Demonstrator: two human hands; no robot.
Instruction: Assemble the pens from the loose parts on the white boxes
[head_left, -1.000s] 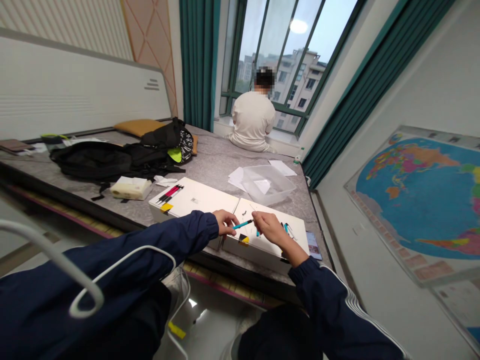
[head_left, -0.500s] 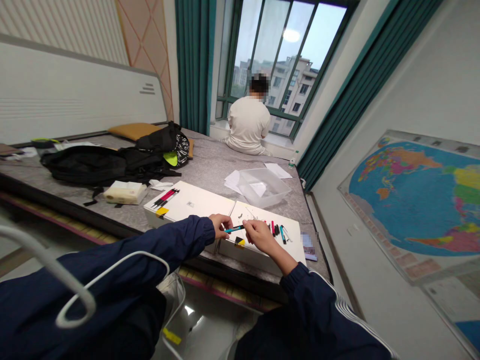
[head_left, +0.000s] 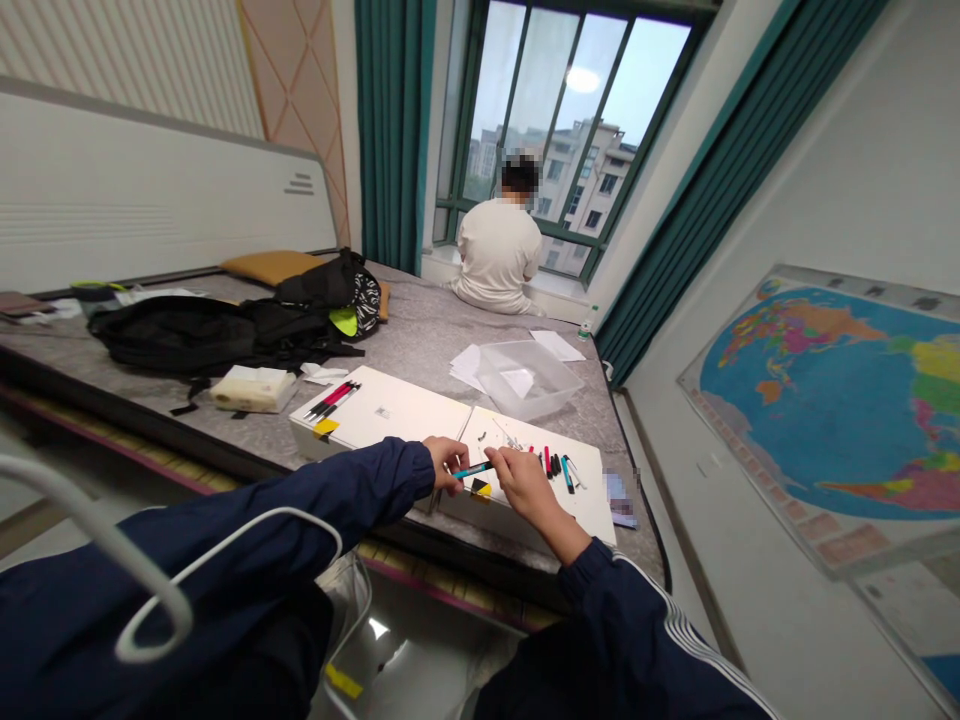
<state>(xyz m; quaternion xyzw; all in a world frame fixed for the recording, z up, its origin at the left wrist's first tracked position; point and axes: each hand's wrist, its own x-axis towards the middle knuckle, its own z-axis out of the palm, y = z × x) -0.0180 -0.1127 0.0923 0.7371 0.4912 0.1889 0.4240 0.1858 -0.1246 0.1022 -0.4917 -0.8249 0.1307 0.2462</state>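
My left hand (head_left: 448,461) and my right hand (head_left: 521,478) are both closed on a teal pen (head_left: 472,469), one at each end, held level over the near edge of a white board (head_left: 585,500). Several loose pens and pen parts (head_left: 553,462) in red, black and teal lie on that board just beyond my right hand. A second white board (head_left: 397,408) to the left carries a few red and black pens (head_left: 334,397). Yellow-and-black tape tabs (head_left: 480,488) mark the boards' near corners.
A clear plastic tub (head_left: 529,377) and loose papers (head_left: 469,362) sit behind the boards. Black backpacks (head_left: 225,330) and a tissue pack (head_left: 251,386) lie to the left. Another person (head_left: 495,250) sits at the window, back turned. A world map (head_left: 832,400) hangs on the right wall.
Both hands stayed on the teal pen and drew slightly toward me. My right hand shifted left, uncovering the loose pens on the board. The camera view tilted a little.
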